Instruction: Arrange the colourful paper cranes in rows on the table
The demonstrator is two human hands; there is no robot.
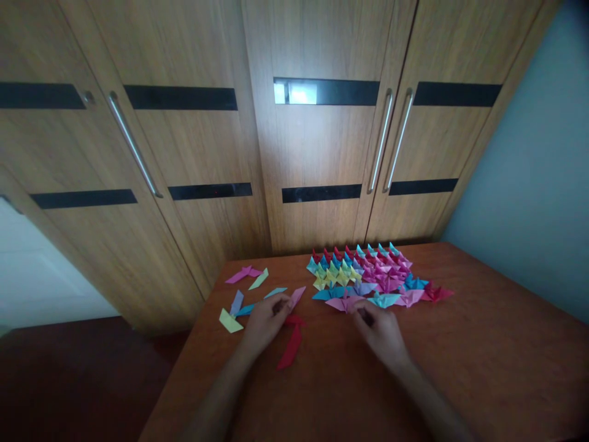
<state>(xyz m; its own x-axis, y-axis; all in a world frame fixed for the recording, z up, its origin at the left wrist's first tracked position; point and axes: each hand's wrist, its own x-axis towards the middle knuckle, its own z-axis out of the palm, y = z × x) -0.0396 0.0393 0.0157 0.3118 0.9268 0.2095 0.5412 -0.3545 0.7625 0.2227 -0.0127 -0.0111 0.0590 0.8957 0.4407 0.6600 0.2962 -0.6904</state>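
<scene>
My left hand [272, 316] is closed in a pinch on a pink folded paper strip [298, 296], which points up and to the right. Just below those fingers lies a red folded paper piece [291, 348] on the table. My right hand [378, 328] has its thumb and finger pinched at the right wing of a pink origami crane [339, 304] in the front row. Behind it stand a blue crane [331, 293] and a lavender crane [364, 288]. A light turquoise crane [384, 299] sits just right of those fingertips.
Rows of origami cranes [334, 274] in several colours fill the table's back middle. Loose folded pieces lie at the left: magenta [243, 274], green [259, 279], yellow [230, 321] and lavender [237, 302]. A wooden wardrobe [317, 147] stands behind the brown table [483, 319].
</scene>
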